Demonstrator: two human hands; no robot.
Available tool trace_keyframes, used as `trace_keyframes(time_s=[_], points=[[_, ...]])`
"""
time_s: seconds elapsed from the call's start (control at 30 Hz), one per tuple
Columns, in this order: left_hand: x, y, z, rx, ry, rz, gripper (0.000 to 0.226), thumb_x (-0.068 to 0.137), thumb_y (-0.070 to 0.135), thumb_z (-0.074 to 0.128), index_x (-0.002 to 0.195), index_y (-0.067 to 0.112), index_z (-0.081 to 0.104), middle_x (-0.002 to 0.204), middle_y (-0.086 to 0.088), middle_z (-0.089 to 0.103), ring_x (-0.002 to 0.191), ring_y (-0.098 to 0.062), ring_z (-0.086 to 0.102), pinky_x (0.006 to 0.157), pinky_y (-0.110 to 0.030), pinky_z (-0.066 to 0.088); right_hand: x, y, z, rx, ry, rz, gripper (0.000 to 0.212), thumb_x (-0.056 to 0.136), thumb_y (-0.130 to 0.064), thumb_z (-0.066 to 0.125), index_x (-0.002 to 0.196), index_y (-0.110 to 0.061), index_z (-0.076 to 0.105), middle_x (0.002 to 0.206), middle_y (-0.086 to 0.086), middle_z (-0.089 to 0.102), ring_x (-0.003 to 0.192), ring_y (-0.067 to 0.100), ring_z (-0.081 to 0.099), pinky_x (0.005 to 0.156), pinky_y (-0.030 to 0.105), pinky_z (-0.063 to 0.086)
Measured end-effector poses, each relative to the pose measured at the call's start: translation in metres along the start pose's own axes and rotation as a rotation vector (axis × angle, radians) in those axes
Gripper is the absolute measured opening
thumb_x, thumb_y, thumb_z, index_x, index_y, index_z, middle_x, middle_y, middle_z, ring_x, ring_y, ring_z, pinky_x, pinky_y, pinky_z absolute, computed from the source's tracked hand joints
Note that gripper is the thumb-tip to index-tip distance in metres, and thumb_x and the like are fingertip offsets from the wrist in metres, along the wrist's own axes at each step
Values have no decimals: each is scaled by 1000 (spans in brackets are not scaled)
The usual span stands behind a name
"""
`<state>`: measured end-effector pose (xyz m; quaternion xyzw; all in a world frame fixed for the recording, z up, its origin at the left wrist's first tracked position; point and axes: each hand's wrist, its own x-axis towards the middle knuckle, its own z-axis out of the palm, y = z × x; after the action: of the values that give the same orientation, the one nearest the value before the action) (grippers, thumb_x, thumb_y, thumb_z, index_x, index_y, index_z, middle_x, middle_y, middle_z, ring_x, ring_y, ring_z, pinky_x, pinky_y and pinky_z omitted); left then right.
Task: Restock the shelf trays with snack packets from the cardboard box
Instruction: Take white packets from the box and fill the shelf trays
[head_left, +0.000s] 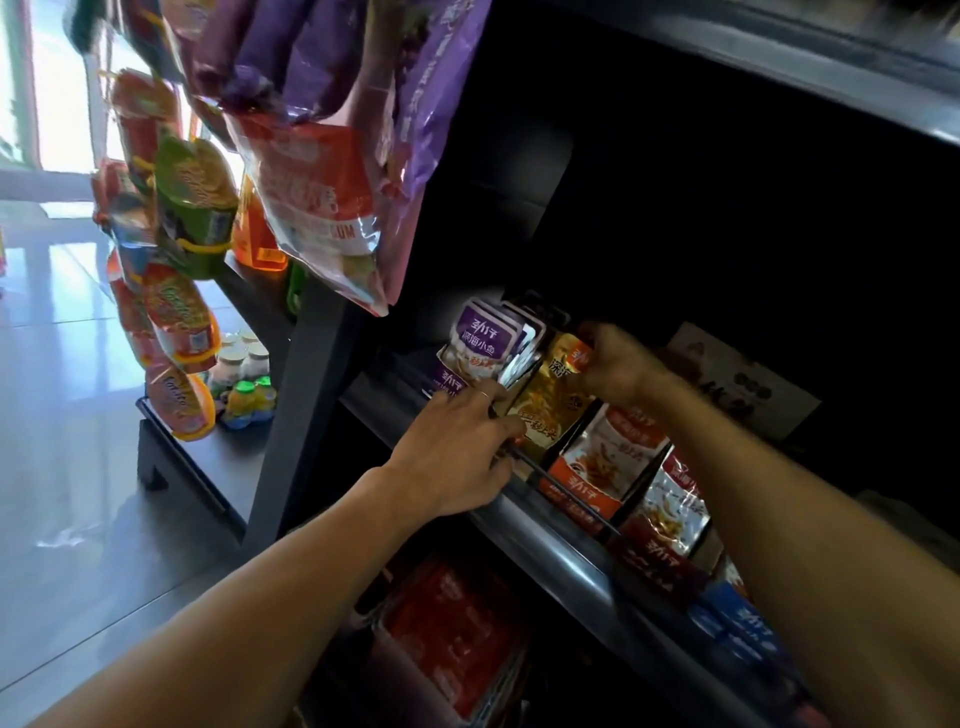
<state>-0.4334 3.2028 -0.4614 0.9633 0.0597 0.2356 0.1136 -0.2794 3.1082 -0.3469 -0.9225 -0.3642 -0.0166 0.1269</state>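
A row of shelf trays holds snack packets: purple packets (480, 340) at the left, gold packets (553, 395) beside them, then orange packets (608, 457) and red packets (670, 512). My left hand (457, 449) rests on the black tray rail (566, 491), its fingers curled at the base of the purple and gold packets. My right hand (615, 364) pinches the top of the gold packets from above. A cardboard box (743, 384) sits in the dark at the back right of the shelf.
Purple and red bags (332, 192) hang overhead at the shelf's left end. More packets hang on a strip (176, 249) further left, above small bottles (244, 384) on a low ledge. Red packets (457, 634) fill the shelf below. The shelf above overhangs.
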Motion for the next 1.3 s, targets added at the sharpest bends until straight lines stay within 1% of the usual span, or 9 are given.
trace_keyframes(time_s=[0.33,0.47,0.57,0.73,0.87,0.97,1.07,1.17,1.3], points=[[-1,-4,6,-7,17,26,47,97,43,46,143,33,44,152,-2,28,138,-20,30,108,-38,29,6,11,13,-268,63,14,55,82,-28,76,128,-22,48,115,3,58,104,23,58,90,43,52],[0,-3,5,4,9,24,48,97,43,45,144,32,42,152,-3,26,138,-21,29,108,-38,27,1,8,12,-406,82,24,47,85,-38,72,121,-18,49,109,4,55,95,22,56,81,38,53],[0,-2,3,6,3,19,50,97,42,46,145,29,42,153,-3,27,139,-21,28,109,-39,27,-4,5,9,-507,91,15,48,87,-43,69,121,-16,48,102,2,46,90,19,50,74,33,47],[1,1,0,26,-5,4,53,97,43,46,147,25,39,154,-4,27,141,-21,26,110,-38,26,-8,1,6,-521,76,42,51,88,-52,64,122,-17,49,98,1,48,88,18,51,72,33,46],[1,5,-4,36,18,1,54,96,43,45,146,23,39,150,-5,32,138,-22,30,108,-39,28,-14,5,3,-415,103,47,41,88,-52,64,108,-18,53,89,-2,52,84,18,56,75,35,52],[0,16,-7,31,39,21,54,96,44,46,145,23,41,149,-5,34,139,-22,29,111,-39,26,-23,14,-6,-294,137,23,37,87,-51,66,111,-23,58,95,-1,64,83,17,61,77,38,56],[0,34,-5,1,33,121,54,96,44,48,146,24,43,148,-4,38,141,-23,27,117,-39,13,-40,29,-23,-150,158,58,37,84,-50,66,110,-24,60,94,-2,67,84,18,64,77,42,57],[0,53,-3,26,-17,211,54,97,45,46,146,23,43,151,-5,37,144,-24,23,121,-46,2,-63,44,-25,-251,120,107,34,87,-48,64,101,-17,61,92,4,68,81,22,64,74,39,56],[-2,63,2,41,-121,216,57,99,44,43,152,24,32,160,-5,24,150,-21,9,120,-43,-3,-76,50,-10,-461,117,23,38,95,-45,54,125,-21,56,119,10,62,106,29,60,82,36,50]])
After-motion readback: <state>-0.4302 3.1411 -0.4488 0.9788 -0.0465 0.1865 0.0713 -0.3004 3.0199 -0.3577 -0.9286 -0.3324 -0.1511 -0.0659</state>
